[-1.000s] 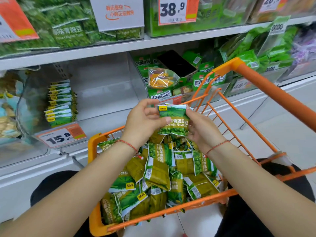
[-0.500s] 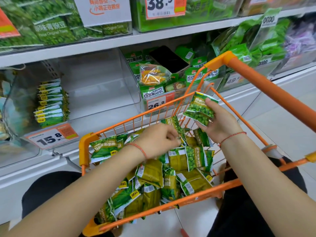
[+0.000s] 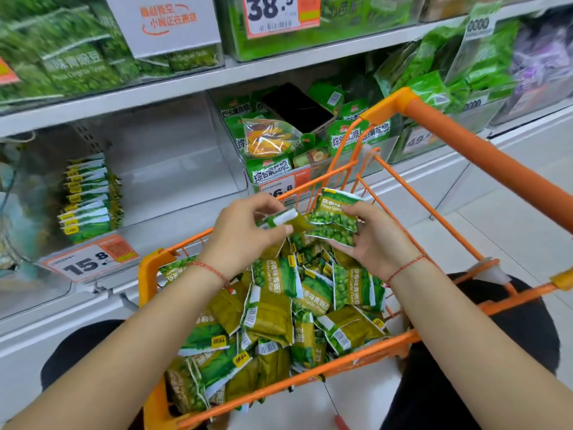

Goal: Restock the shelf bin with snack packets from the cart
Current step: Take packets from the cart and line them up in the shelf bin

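Shop aisle, white floor tiles at right. Clear shelf bin (image 3: 173, 169) at centre left, few packets stacked (image 3: 88, 197) at its left end. Orange cart (image 3: 310, 380) below, heaped with snack packets (image 3: 273, 311). Above the heap, left hand (image 3: 240, 234) pinches one packet (image 3: 283, 219); right hand (image 3: 376, 240) grips a small stack (image 3: 333, 218).

Head-worn view, forward and down, close over the cart (image 3: 465, 141)

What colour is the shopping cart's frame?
Bright orange, handle and wire sides alike; the cart shows clearly in the head view.
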Motion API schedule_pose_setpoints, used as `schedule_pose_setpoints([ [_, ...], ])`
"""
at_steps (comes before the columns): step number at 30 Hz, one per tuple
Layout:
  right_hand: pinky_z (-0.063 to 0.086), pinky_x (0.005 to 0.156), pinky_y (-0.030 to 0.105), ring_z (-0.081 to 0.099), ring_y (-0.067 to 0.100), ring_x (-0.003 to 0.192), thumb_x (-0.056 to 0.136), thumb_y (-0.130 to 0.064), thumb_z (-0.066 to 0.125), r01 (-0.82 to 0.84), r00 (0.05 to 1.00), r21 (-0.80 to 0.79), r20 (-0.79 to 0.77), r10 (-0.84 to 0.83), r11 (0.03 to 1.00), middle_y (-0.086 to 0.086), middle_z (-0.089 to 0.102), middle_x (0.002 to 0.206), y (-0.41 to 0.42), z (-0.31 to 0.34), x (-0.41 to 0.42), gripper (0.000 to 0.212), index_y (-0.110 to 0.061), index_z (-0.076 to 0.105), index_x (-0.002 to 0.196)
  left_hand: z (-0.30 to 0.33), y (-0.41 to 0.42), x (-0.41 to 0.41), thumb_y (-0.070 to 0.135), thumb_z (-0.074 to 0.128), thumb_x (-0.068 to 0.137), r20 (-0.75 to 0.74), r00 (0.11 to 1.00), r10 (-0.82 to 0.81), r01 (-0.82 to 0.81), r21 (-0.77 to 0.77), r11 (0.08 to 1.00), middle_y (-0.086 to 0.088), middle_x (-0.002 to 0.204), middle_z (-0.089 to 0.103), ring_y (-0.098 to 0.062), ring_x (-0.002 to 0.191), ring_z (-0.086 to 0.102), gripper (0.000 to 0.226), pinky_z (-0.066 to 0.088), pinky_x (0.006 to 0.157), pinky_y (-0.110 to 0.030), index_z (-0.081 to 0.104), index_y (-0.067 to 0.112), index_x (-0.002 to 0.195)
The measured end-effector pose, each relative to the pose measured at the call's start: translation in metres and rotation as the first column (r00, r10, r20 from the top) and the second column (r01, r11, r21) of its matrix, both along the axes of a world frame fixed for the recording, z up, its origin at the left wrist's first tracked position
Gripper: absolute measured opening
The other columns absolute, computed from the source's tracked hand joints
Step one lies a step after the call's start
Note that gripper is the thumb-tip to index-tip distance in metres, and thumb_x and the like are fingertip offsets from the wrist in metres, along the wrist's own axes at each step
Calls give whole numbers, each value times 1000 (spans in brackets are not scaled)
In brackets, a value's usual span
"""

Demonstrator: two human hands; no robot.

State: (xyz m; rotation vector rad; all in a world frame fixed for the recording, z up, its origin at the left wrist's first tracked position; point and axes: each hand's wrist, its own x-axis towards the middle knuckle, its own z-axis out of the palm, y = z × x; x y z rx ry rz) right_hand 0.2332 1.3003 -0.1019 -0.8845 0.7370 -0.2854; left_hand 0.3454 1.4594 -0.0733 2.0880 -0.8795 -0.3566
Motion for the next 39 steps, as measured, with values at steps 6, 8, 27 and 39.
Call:
schedule_pose_setpoints([
  [6, 55, 75, 38, 54, 17, 98, 91, -7, 57, -65, 998, 6, 2, 65, 998, 5, 53, 113, 6, 0, -2, 21, -6, 53, 112, -8, -1, -11, 0, 74, 72, 203, 973, 109, -34, -340, 940, 12, 94, 61, 12, 96, 53, 33, 39, 81, -4, 56, 27, 79],
  [8, 58, 74, 36, 51, 25, 119, 88, -9, 62, -119, 992, 3, 32, 119, 993, 11, 49, 135, 7, -1, -2, 53, -4, 41, 136, -14, -5, -13, -2, 74, 70, 285, 955, 80, 23, -342, 940, 8, 103, 58, 13, 102, 49, 31, 40, 86, -7, 58, 23, 81],
  [27, 54, 86, 27, 59, 13, 117, 78, -23, 63, -311, 934, -228, 105, 341, 923, 0, 62, 128, 10, 3, -7, 60, -12, 48, 135, -2, -16, -13, -5, 58, 88, -580, 804, -128, -65, -300, 952, -7, 117, 67, -23, 108, 64, 35, 52, 91, -27, 58, 11, 118],
  [39, 56, 75, 25, 63, 14, 103, 81, -29, 62, -208, 967, -353, 67, 247, 912, 3, 69, 110, 11, 0, -8, 35, -11, 66, 111, -9, -14, -13, -2, 53, 92, -651, 735, -193, 29, -254, 967, -8, 122, 65, -20, 112, 62, 36, 49, 97, -31, 55, 10, 126],
])
